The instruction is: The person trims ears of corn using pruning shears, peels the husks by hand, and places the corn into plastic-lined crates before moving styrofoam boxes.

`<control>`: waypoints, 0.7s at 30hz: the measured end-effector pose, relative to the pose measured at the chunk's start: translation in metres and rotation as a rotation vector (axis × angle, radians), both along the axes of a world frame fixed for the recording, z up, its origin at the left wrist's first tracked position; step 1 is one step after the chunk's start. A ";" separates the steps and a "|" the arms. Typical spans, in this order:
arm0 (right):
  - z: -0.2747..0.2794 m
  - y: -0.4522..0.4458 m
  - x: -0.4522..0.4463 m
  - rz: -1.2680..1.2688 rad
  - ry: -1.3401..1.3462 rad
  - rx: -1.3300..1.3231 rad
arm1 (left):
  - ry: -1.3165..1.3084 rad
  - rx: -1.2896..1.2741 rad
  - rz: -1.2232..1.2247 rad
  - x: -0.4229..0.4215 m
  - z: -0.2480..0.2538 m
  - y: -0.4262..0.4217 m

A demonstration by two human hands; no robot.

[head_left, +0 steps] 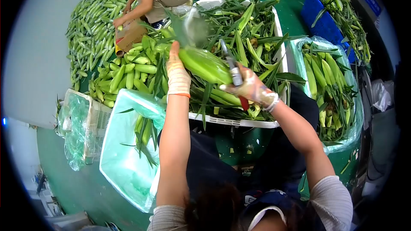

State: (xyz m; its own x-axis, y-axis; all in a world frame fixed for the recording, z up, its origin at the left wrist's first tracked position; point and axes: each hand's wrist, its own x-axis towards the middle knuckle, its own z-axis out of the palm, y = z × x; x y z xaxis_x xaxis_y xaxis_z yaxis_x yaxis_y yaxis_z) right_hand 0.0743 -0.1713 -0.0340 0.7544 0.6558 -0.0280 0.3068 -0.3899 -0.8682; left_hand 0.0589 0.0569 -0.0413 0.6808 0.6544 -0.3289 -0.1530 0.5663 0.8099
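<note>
An ear of corn (206, 65) in its green husk lies slanted above a big white crate (246, 122). My left hand (177, 73), in a pale work glove, is closed on the ear near its leafy upper-left end; most of the fingers are hidden. My right hand (253, 89), in a stained glove, grips pruning shears (233, 67) with a metal head and a red handle part. The shears are beside the ear's lower-right end, and whether the blades touch it I cannot tell. Husk leaves (244, 21) and trimmings fill the crate beneath.
Husked-back ears are piled (128, 75) on the left, near a crouching person (147, 0) and a cardboard box (128, 36). A lined bin (124, 149) stands front left, beside a white basket (96, 124). Bagged corn (329, 81) and a blue crate (323, 21) are right.
</note>
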 end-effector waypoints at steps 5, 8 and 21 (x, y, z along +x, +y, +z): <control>-0.022 -0.034 0.025 -0.313 0.032 0.019 | -0.320 -0.212 -0.052 -0.006 -0.006 0.052; -0.029 -0.036 0.046 -0.266 -0.282 -0.441 | -0.321 -0.144 -0.077 -0.007 -0.007 0.048; 0.012 -0.011 0.005 0.216 -0.101 -0.209 | 0.031 1.321 -0.370 -0.024 -0.068 0.020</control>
